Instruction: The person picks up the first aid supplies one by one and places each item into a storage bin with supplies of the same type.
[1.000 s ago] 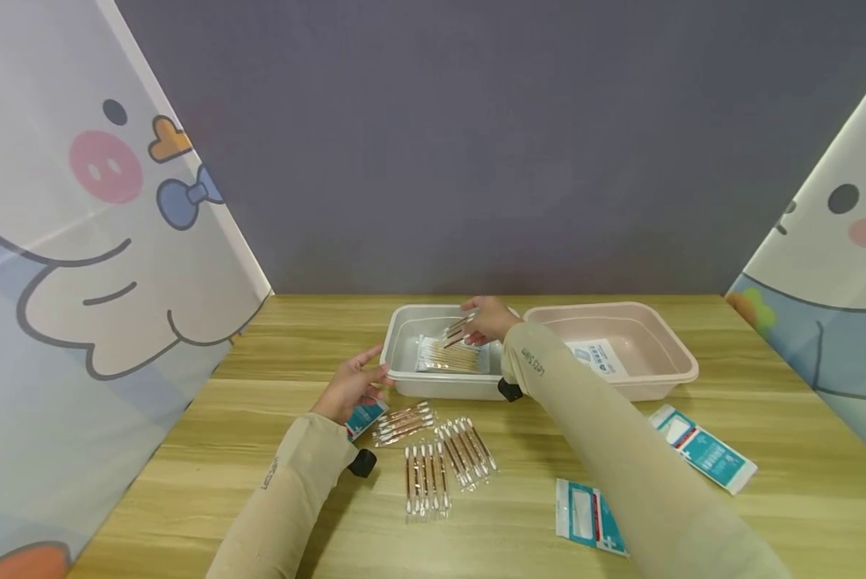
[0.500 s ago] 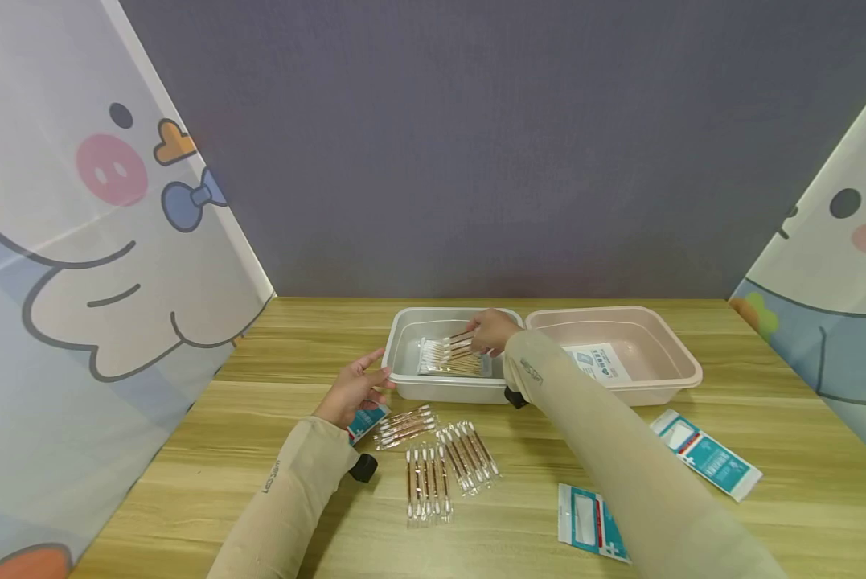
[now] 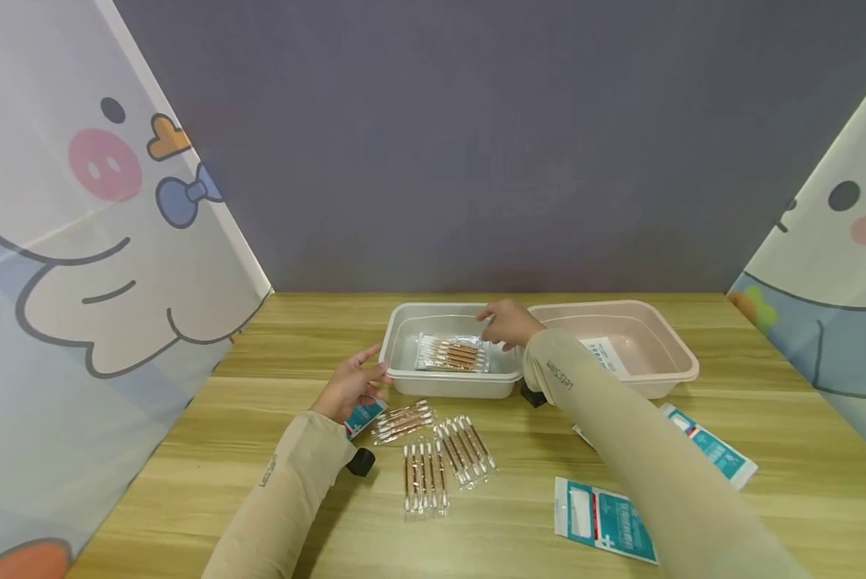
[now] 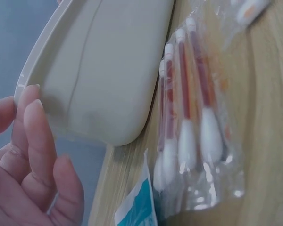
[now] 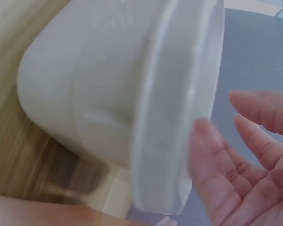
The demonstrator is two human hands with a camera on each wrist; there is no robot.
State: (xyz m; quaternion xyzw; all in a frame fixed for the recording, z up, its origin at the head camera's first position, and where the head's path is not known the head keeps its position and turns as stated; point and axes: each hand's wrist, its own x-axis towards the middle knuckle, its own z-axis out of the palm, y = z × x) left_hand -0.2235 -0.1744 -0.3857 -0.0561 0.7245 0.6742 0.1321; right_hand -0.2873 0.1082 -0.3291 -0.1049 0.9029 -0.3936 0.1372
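Note:
A white plastic bin (image 3: 447,388) stands at the middle back, and my left hand (image 3: 349,386) holds its left rim between thumb and fingers. Inside lie a clear packet of cotton swabs (image 3: 427,352) and, on top, a strip of brown-stemmed swabs (image 3: 461,354) in film. My right hand (image 3: 512,323) hovers over the bin's right rim, fingers apart and holding nothing. In the right wrist view its fingers (image 5: 212,160) show blurred beside the rim. Three more filmed swab strips lie in front of the bin: a left strip (image 4: 184,108), a middle strip (image 3: 425,476) and a right strip (image 3: 465,452).
A pink bin (image 3: 650,342) with a white printed packet (image 3: 605,354) inside adjoins on the right. Teal-and-white packets lie on the wooden table: a front packet (image 3: 606,519), a right packet (image 3: 722,454), and one by my left hand, a partly hidden packet (image 3: 363,416).
My right hand has laid a strip of brown-stemmed swabs onto the packet in the white bin, let go, and drawn back up to the right. The left hand stays at the rim.

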